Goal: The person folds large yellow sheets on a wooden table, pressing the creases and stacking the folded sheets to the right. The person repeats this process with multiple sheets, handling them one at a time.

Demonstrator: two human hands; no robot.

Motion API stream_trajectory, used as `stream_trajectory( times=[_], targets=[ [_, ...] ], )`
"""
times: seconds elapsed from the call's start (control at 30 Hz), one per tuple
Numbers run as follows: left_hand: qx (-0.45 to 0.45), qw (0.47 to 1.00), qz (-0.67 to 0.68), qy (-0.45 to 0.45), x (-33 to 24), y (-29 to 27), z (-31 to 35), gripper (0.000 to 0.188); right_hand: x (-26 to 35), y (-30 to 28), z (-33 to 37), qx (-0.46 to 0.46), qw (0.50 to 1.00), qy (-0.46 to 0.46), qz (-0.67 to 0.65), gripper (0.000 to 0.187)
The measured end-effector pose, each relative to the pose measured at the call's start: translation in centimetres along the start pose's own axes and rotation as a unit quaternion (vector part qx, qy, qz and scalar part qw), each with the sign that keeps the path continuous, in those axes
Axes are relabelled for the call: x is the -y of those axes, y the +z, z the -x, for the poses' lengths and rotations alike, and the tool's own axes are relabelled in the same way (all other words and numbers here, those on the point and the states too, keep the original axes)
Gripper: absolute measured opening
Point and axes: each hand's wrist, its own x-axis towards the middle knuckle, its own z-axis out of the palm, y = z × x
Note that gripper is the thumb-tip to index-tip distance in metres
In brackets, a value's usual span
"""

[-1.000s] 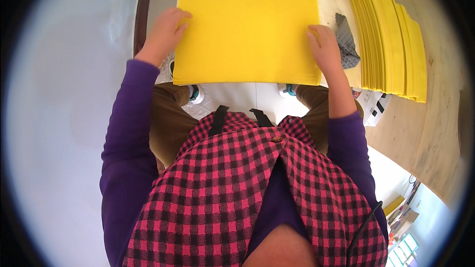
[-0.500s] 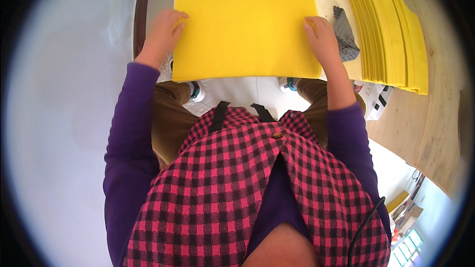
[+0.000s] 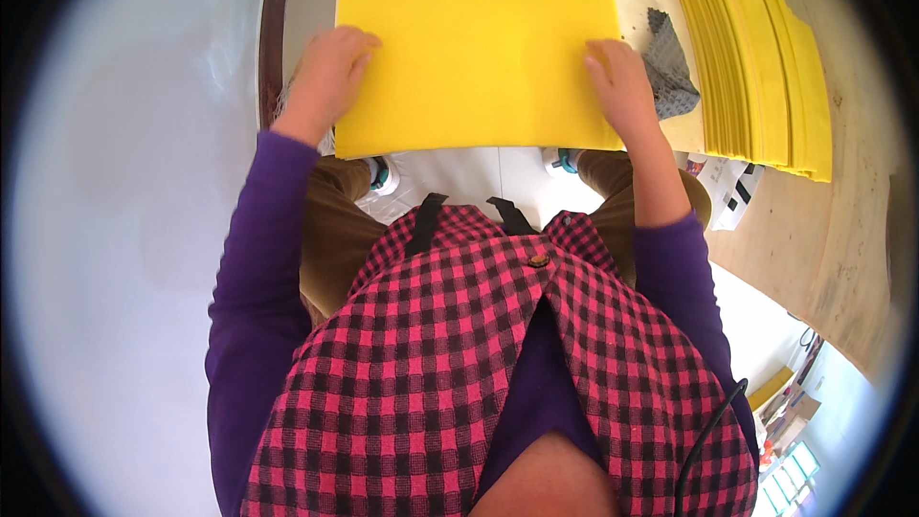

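A wide yellow sheet, apparently felt or cloth [image 3: 479, 57], lies flat on the table in front of me, its near edge along the table's front. Over its left edge is my left hand [image 3: 330, 81], fingers slightly bent with the tips on the yellow surface and the thumb apart from them. My right hand [image 3: 624, 86] rests at the opposite edge in much the same way, thumb apart and fingertips on the sheet. Neither hand visibly grips anything. Whether more sheets lie beneath this one I cannot tell.
A stack of folded yellow pieces [image 3: 756, 67] stands on the right of the wooden table [image 3: 775, 239]. Between it and my right hand lies a crumpled grey patterned cloth [image 3: 670, 72]. A white printed bag [image 3: 732, 191] shows below the table edge. A white wall [image 3: 134, 230] is on my left.
My left hand has shifted a little right and nearer, farther onto the sheet. My right hand has come slightly nearer to me. The sheet looks nearly unmoved.
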Motion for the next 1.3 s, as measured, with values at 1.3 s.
stream_trajectory(
  times=[1.3],
  targets=[
    [-0.061, 0.995, 0.032, -0.067, -1.7, 0.3, 3.0, 0.022, -1.4, 0.3, 1.2, -0.064, 0.997, 0.017, -0.031, 0.028]
  ],
)
